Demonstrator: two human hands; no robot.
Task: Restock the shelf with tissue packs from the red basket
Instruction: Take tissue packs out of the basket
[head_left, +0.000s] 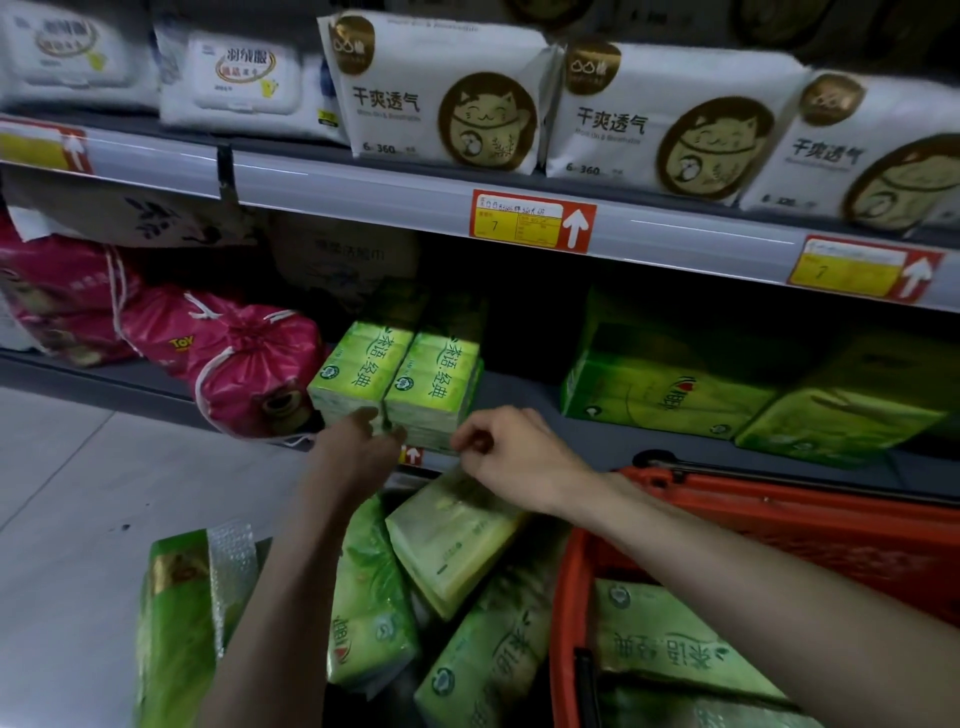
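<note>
Tissue packs (395, 384) on shelf (519, 397), touching left grip (358, 447).

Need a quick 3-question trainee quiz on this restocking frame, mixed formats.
1. True or false: green tissue packs lie inside the red plastic basket.
2. What sits directly left of the two upright green tissue packs at the lower shelf's front edge? A pink drawstring bags B bottles C cardboard boxes
3. Fill in: the white packs with a gold cat print stand on the ___ shelf.
Key: 1 true; 2 A; 3 upper.
</note>
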